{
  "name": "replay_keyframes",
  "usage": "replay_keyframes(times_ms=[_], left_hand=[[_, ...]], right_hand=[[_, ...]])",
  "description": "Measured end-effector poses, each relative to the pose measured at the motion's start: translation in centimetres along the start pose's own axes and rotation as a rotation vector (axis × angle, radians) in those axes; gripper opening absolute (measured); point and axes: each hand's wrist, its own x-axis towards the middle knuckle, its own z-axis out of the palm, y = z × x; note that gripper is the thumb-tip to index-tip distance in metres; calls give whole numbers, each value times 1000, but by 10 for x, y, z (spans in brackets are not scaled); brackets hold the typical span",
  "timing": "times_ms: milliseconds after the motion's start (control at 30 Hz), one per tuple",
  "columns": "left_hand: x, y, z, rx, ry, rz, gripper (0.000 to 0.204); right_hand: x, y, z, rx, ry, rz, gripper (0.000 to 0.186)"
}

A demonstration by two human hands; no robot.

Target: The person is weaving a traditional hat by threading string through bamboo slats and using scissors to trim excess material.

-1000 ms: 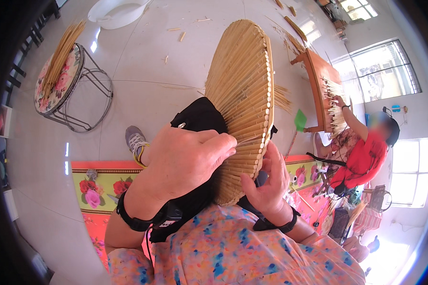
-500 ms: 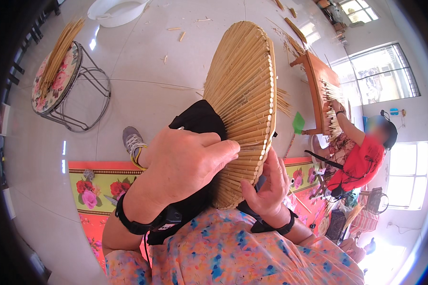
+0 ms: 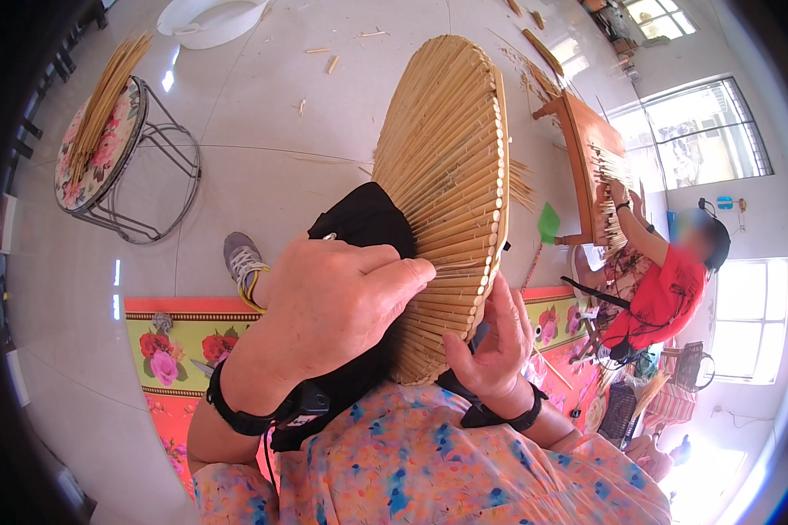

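Fan of sticks (image 3: 451, 131) toward one o'clock, seemingly leaned on the black cloth (image 3: 363, 210) for support. I see the left hand (image 3: 337, 293), eight o'clock, fingertips pinched together at its face, catch unclear; right hand (image 3: 495, 346), four o'clock, clamped on the rim, likely steadying; no legible writing.

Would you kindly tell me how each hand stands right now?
Left hand: closed in a pinch at the slatted panel; what it pinches is unclear.
Right hand: partly curled at the panel's edge; whether it grips cannot be told.
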Motion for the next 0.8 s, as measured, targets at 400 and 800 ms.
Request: replay_keyframes(times_ms=[400, 800], left_hand=[[0, 0, 0, -9, 2, 0, 14], [1, 0, -1, -13, 2, 0, 15]], right_hand=[[-1, 0, 0, -11, -6, 21, 76], [-1, 1, 0, -32, -5, 7, 77]])
